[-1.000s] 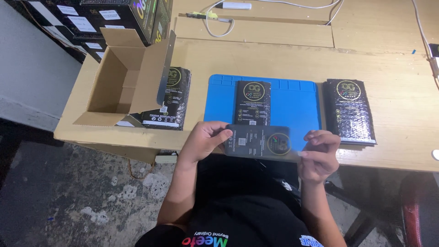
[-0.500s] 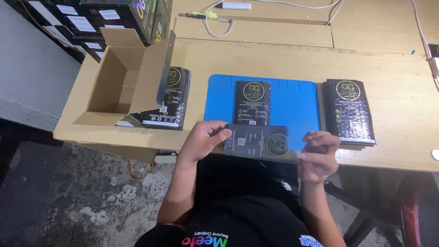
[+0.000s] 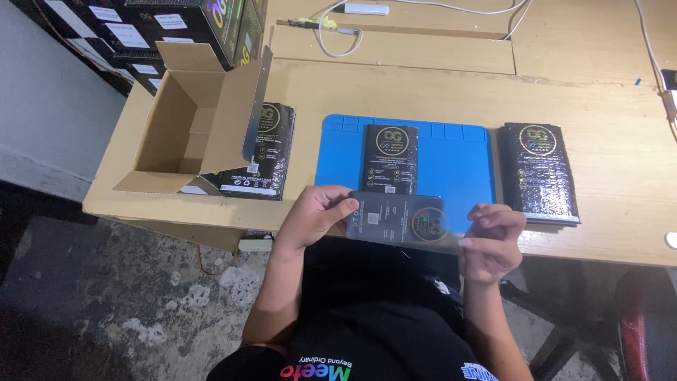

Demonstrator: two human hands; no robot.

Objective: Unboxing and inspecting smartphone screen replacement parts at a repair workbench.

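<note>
My left hand and my right hand hold a flat dark packet in a clear sleeve by its two ends, level, at the near edge of the wooden table. Just beyond it, a black packet with gold print lies on a blue mat. A stack of black bubble-wrapped packets rests to the right of the mat. Another black packet stack lies left of the mat.
An open cardboard box stands at the table's left end, its flap over the left stack. Dark printed cartons are piled at the far left. White cables run along the back. A red chair shows at lower right.
</note>
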